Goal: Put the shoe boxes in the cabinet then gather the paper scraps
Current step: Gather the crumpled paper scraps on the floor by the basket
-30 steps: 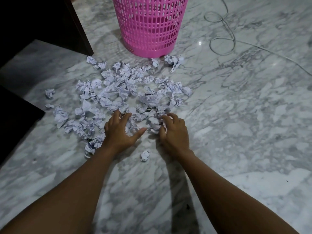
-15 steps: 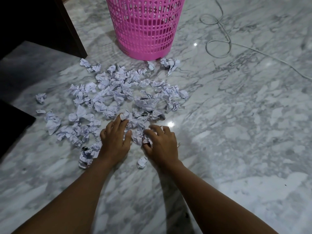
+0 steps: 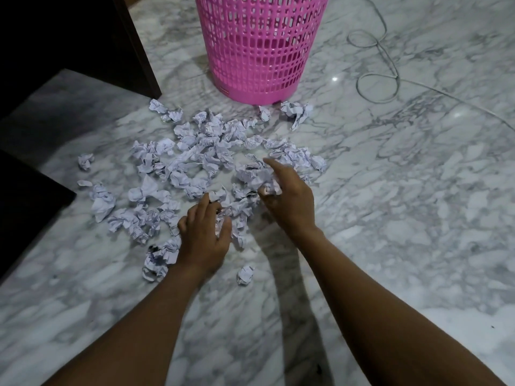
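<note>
Several crumpled white paper scraps [image 3: 195, 160] lie spread over the marble floor in front of a pink slotted basket [image 3: 259, 45]. My left hand [image 3: 203, 235] rests on the near edge of the pile, its fingers curled around scraps. My right hand [image 3: 287, 196] is lifted a little above the pile and grips a small wad of scraps, with the index finger pointing away. One stray scrap [image 3: 245, 275] lies alone near my left wrist. No shoe boxes are in view.
A dark cabinet [image 3: 83, 37] fills the upper left, and a dark panel [image 3: 25, 207] juts in at the left edge. A thin grey cable [image 3: 376, 87] loops on the floor right of the basket. Bare marble floor [image 3: 404, 218] lies to the right.
My right hand closed on scraps and rose off the floor toward the basket. My left hand curled its fingers into the near edge of the pile.
</note>
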`<control>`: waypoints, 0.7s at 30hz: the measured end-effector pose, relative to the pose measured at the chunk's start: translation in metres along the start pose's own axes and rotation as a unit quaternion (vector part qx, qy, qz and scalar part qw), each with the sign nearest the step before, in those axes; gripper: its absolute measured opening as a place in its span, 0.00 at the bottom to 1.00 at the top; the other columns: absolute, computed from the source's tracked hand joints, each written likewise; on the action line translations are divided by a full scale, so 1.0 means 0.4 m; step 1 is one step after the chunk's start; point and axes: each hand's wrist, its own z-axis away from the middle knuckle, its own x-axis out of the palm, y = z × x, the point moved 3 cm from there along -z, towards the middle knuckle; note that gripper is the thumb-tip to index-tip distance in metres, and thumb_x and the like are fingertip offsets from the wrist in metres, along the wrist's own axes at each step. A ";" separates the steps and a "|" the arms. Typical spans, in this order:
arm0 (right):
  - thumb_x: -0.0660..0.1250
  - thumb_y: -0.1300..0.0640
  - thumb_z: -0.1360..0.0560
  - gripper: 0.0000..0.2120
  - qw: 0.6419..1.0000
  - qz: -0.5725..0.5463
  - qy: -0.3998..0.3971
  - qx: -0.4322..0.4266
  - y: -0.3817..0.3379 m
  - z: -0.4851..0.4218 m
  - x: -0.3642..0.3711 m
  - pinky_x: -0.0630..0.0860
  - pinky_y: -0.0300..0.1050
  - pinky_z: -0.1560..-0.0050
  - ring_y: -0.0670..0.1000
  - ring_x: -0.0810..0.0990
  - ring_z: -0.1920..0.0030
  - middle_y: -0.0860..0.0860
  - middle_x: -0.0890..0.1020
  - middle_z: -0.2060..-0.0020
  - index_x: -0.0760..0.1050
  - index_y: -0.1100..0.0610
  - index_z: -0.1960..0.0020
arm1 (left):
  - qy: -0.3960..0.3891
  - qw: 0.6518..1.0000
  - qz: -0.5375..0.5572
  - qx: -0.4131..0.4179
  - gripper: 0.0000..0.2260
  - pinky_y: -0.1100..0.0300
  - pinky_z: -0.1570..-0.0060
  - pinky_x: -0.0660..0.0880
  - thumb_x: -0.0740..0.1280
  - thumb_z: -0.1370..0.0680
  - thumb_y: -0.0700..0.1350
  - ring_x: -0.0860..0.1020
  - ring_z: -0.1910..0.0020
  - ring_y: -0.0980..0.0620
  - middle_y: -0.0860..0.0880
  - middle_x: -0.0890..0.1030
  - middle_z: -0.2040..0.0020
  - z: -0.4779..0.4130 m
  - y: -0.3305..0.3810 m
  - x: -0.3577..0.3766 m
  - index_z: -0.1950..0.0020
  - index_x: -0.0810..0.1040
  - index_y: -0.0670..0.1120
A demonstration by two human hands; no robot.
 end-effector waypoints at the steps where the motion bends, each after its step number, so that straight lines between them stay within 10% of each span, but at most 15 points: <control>1: 0.74 0.58 0.31 0.28 1.000 0.013 -0.024 0.002 -0.010 -0.033 0.009 0.78 0.48 0.56 0.56 0.80 0.48 0.53 0.82 0.46 0.74 0.49 0.32 | -0.002 1.000 -0.005 -0.001 0.23 0.46 0.30 0.54 0.55 0.23 0.59 0.59 0.27 0.47 0.47 0.60 0.22 0.003 0.001 0.001 0.32 0.69 0.48; 8: 0.54 0.41 0.21 0.24 0.943 0.174 -0.274 -0.077 0.010 -0.088 0.135 0.56 0.63 0.25 0.64 0.52 0.22 0.50 0.62 0.22 0.67 0.42 0.26 | -0.001 1.000 -0.025 -0.019 0.39 0.42 0.31 0.60 0.62 0.33 0.73 0.63 0.30 0.45 0.47 0.64 0.28 0.004 0.016 -0.003 0.32 0.59 0.51; 13: 0.58 0.31 0.27 0.28 0.948 0.186 -0.233 -0.111 0.010 -0.061 0.151 0.67 0.60 0.32 0.64 0.66 0.29 0.53 0.74 0.30 0.76 0.45 0.34 | 0.010 0.999 -0.039 -0.027 0.55 0.45 0.33 0.58 0.63 0.38 0.77 0.59 0.27 0.47 0.49 0.57 0.23 -0.003 0.020 0.005 0.22 0.46 0.50; 21: 0.80 0.60 0.38 0.17 0.977 0.069 -0.157 -0.125 0.041 -0.037 0.162 0.76 0.50 0.61 0.62 0.79 0.57 0.58 0.81 0.52 0.81 0.56 0.50 | 0.032 0.998 -0.048 -0.025 0.42 0.46 0.35 0.61 0.68 0.32 0.67 0.66 0.32 0.45 0.45 0.62 0.30 -0.031 0.011 0.016 0.25 0.60 0.48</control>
